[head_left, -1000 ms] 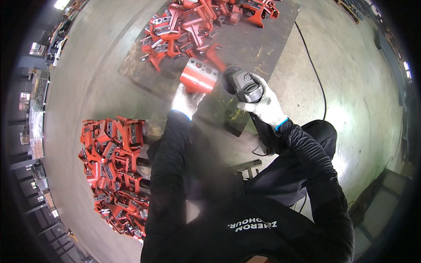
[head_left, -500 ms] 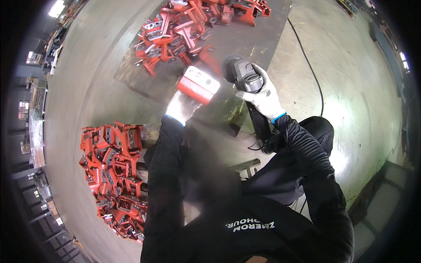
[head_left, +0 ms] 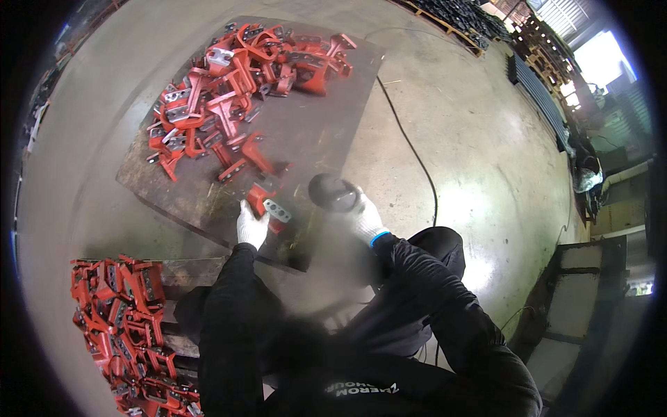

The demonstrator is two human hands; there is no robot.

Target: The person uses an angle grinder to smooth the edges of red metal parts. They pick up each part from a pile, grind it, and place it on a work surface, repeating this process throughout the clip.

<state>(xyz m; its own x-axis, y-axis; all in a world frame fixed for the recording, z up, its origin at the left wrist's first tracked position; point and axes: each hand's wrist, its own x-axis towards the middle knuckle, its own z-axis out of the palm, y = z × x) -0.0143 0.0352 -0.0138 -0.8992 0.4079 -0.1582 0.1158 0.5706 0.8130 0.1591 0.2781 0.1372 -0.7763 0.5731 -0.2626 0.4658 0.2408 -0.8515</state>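
My left hand (head_left: pixel 252 226), in a white glove, grips a red metal bracket (head_left: pixel 258 199) by its near side. The bracket's bare silver face with several holes points up toward the right, and the part sits low over the dark plate (head_left: pixel 306 142). In my right hand (head_left: pixel 368 220), also gloved, is a dark angle grinder (head_left: pixel 333 192). The grinder's round head is just right of the bracket, apart from it. A smear in the picture blurs the grinder's body. Two loose red brackets (head_left: pixel 257 154) lie on the plate just beyond my left hand.
A heap of red brackets (head_left: pixel 229 90) covers the plate's far left part. More brackets (head_left: pixel 121 326) are stacked on a wooden pallet at my left. A black cable (head_left: pixel 410 135) runs over the floor on the right. Loaded pallets (head_left: pixel 451 31) stand far back.
The view has swung, so the scene sits further left and lower. My left hand has lowered the bracket toward the plate and turned it. The grinder stays in my right hand.
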